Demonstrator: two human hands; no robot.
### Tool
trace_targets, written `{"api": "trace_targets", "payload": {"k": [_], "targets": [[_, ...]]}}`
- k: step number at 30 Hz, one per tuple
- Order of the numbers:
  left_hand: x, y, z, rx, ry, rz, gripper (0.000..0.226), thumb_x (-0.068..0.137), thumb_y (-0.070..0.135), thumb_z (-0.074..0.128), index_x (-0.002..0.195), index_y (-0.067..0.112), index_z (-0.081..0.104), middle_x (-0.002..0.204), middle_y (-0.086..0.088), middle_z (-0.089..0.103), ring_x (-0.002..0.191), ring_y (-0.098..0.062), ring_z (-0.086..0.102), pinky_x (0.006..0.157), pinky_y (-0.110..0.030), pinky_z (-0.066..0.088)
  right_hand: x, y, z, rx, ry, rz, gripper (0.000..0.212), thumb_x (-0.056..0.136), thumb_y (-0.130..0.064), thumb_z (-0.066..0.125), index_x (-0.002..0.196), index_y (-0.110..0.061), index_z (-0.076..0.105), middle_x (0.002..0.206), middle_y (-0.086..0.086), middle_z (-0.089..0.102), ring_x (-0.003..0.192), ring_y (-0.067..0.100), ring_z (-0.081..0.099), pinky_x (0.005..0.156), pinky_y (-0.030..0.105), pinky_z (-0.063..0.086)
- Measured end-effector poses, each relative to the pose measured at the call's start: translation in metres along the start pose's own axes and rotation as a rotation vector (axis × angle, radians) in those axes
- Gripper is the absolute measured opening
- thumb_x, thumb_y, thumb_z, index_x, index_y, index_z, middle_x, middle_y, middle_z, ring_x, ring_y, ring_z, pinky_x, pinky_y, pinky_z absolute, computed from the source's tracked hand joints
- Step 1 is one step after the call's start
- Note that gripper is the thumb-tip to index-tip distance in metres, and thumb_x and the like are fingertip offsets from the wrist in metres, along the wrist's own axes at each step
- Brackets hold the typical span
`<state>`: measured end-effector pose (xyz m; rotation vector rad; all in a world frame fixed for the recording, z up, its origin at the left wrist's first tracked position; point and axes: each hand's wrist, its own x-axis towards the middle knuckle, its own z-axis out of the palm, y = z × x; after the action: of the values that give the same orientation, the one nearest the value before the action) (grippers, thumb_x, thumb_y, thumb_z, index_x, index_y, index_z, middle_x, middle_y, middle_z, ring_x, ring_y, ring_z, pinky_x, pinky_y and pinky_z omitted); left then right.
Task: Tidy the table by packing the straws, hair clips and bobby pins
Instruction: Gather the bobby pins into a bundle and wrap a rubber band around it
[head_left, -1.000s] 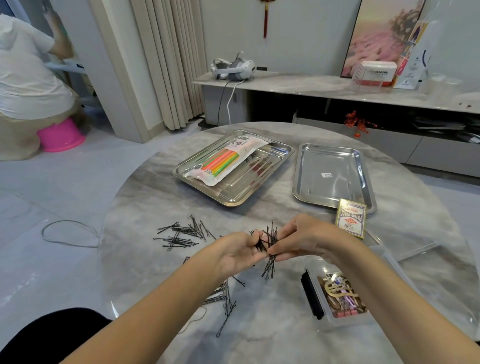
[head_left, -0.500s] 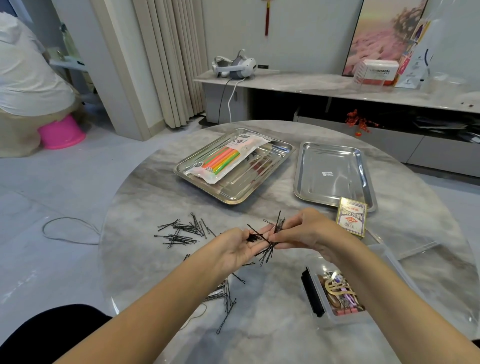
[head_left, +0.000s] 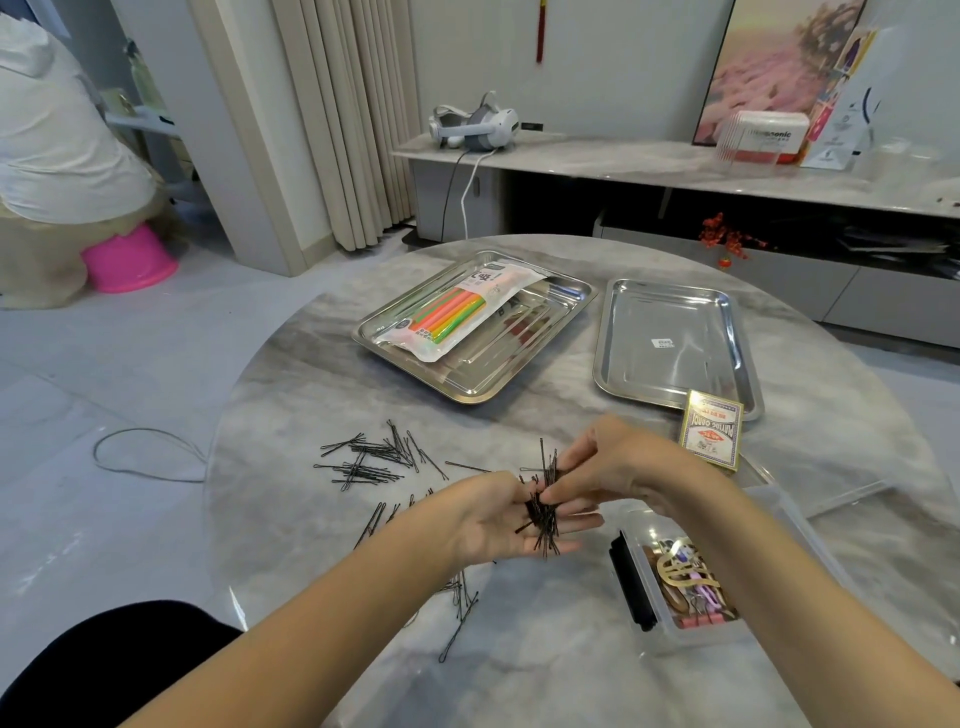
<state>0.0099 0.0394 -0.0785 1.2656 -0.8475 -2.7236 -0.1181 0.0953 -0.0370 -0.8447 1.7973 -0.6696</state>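
My left hand (head_left: 493, 522) lies palm up over the table with a bundle of black bobby pins (head_left: 543, 512) across its fingers. My right hand (head_left: 613, 467) pinches the top of that bundle from the right. More loose bobby pins (head_left: 371, 457) are scattered on the marble table (head_left: 311, 395) to the left, and others (head_left: 460, 603) lie under my left wrist. A clear plastic box (head_left: 691, 629) at the lower right holds hair clips (head_left: 685, 582). A packet of coloured straws (head_left: 457, 312) rests in the left steel tray (head_left: 467, 389).
A second steel tray (head_left: 670, 312) stands at the back right, a small printed card box (head_left: 711, 436) leaning on its near rim. The clear box's lid (head_left: 841, 493) lies right of my arm. A person sits on a pink stool (head_left: 130, 260) far left.
My left hand has turned palm up and opened flat under the bundle of pins. My right hand stays pinched on the bundle's upper end.
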Motion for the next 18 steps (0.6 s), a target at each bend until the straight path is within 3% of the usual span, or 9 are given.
{"api": "trace_targets", "payload": {"k": [3, 5, 9, 11, 14, 18], "targets": [[0.0002, -0.0003, -0.0022, -0.054, -0.008, 0.010, 0.039, 0.101, 0.010, 0.017, 0.102, 0.000, 0.055, 0.100, -0.026, 0.066, 0.084, -0.036, 0.069, 0.088, -0.047, 0.049, 0.0034, 0.0010, 0.0038, -0.039, 0.017, 0.007, 0.031, 0.069, 0.005, 0.079, 0.091, -0.003, 0.059, 0.068, 0.009, 0.066, 0.045, 0.012, 0.064, 0.056, 0.021, 0.056], [0.0010, -0.0014, -0.0010, -0.053, 0.008, 0.036, 0.042, 0.103, 0.019, 0.018, 0.098, 0.001, 0.057, 0.094, -0.024, 0.066, 0.082, -0.033, 0.069, 0.084, -0.043, 0.052, 0.0049, 0.0012, 0.0045, -0.081, 0.037, -0.003, 0.032, 0.068, 0.003, 0.080, 0.093, -0.003, 0.061, 0.070, 0.010, 0.066, 0.052, 0.015, 0.065, 0.063, 0.026, 0.057], [0.0021, -0.0022, 0.0030, 0.008, 0.001, 0.069, 0.067, 0.095, 0.058, 0.016, 0.107, 0.007, 0.057, 0.084, -0.017, 0.066, 0.073, -0.025, 0.071, 0.077, -0.037, 0.056, 0.0060, 0.0017, 0.0047, -0.172, 0.037, -0.023, 0.037, 0.065, -0.001, 0.083, 0.097, 0.003, 0.067, 0.070, 0.010, 0.068, 0.054, 0.014, 0.064, 0.057, 0.023, 0.057], [0.0016, -0.0027, 0.0044, 0.033, -0.005, 0.087, 0.071, 0.090, 0.065, 0.021, 0.094, 0.004, 0.057, 0.076, -0.015, 0.065, 0.068, -0.022, 0.069, 0.078, -0.036, 0.055, 0.0082, 0.0022, 0.0041, -0.282, 0.068, -0.067, 0.035, 0.061, -0.009, 0.087, 0.092, -0.002, 0.072, 0.079, 0.013, 0.072, 0.064, 0.016, 0.065, 0.071, 0.031, 0.060], [0.0009, -0.0044, 0.0071, 0.092, -0.011, 0.151, 0.054, 0.093, 0.054, 0.034, 0.084, 0.010, 0.063, 0.072, -0.009, 0.064, 0.064, -0.017, 0.066, 0.076, -0.031, 0.056, 0.0074, 0.0010, 0.0040, -0.413, 0.118, -0.120, 0.029, 0.060, -0.018, 0.087, 0.086, -0.010, 0.076, 0.084, 0.009, 0.074, 0.067, 0.012, 0.063, 0.068, 0.024, 0.056], [0.0051, -0.0047, 0.0042, 0.061, 0.017, 0.184, 0.040, 0.100, 0.038, 0.034, 0.093, 0.013, 0.065, 0.071, -0.006, 0.059, 0.056, -0.014, 0.057, 0.054, -0.021, 0.053, 0.0066, 0.0029, 0.0044, -0.296, 0.092, -0.135, 0.020, 0.070, -0.009, 0.081, 0.088, -0.003, 0.075, 0.084, 0.013, 0.074, 0.068, 0.016, 0.068, 0.071, 0.024, 0.059]]}}
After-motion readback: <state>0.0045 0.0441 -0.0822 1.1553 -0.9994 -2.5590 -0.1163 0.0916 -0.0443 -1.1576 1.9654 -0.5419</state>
